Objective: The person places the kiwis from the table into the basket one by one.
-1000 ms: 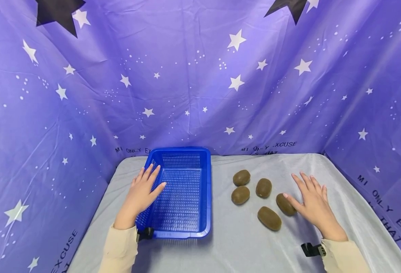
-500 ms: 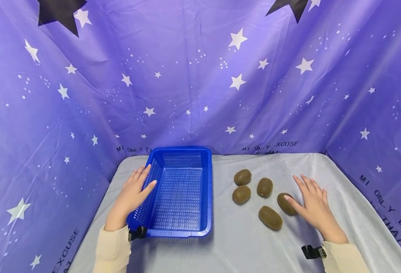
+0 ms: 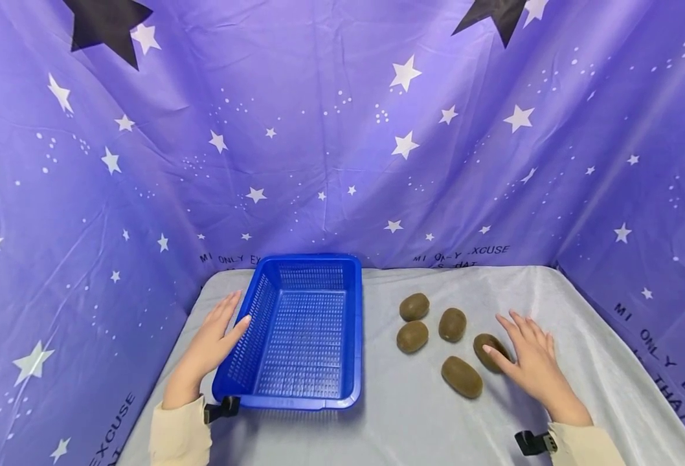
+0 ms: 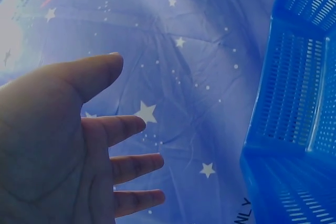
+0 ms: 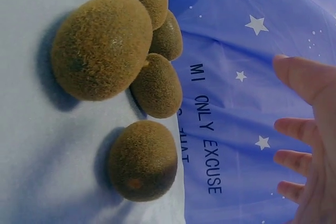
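Observation:
Above the left edge of a blue plastic basket (image 3: 359, 336), my left hand (image 3: 211, 343) is held with fingers extended and nothing in it. The left wrist view has this hand (image 4: 58, 140) apart from the basket (image 4: 257, 108). My right hand (image 3: 535, 362) hovers with spread fingers over the rightmost kiwi (image 3: 485, 349), its thumb overlapping the fruit in the head view. Further left lie more brown, fuzzy kiwis: one nearer the front (image 3: 461, 377) and several behind it. In the right wrist view the hand (image 5: 315, 135) stays apart from the nearest kiwi (image 5: 102, 45).
A grey cloth (image 3: 401, 421) covers the table. Purple star-printed curtains (image 3: 331, 162) rise close behind and on both sides. The basket's far rim stands near the back curtain.
My left hand has shifted left, from over the basket's inside to its left edge. The right hand stays nearly in place, and the kiwis and basket have not moved.

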Tool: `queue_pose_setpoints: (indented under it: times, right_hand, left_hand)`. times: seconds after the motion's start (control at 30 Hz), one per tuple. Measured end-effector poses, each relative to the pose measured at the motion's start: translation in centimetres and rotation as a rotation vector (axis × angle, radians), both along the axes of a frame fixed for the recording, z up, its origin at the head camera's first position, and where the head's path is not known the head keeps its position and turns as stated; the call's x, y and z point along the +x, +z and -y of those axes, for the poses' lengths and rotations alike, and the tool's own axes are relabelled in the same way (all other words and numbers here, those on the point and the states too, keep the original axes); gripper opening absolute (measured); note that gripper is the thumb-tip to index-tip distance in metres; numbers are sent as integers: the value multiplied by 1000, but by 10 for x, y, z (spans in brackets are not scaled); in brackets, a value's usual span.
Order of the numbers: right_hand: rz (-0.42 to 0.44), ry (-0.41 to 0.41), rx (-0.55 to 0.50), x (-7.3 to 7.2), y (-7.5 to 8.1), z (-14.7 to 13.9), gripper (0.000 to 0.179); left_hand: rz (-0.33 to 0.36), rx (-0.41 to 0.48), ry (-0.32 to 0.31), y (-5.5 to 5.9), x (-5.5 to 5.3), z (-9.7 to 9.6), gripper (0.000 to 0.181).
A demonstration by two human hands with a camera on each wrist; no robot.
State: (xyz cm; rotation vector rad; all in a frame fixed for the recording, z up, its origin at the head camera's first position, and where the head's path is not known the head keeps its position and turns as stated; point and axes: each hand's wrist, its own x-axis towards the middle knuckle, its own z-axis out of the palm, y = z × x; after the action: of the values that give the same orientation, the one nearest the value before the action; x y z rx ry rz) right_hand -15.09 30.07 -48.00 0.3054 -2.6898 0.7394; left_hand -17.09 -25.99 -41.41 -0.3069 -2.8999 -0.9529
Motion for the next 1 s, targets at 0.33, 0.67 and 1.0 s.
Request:
queue_pose_setpoints:
  times: [0.33,0.67,1.0]
  right_hand:
    - [7,24,-13,2,-10,1,63]
    - [-55,86,-5,-2,-18,3,61]
    - [13,107,-67,-2,-26,7,59]
  left_hand:
    - [58,82,5,-6,5,14,66]
    - [120,212,-32,-27,3,23,65]
    - [146,288,-2,-41,1,26,61]
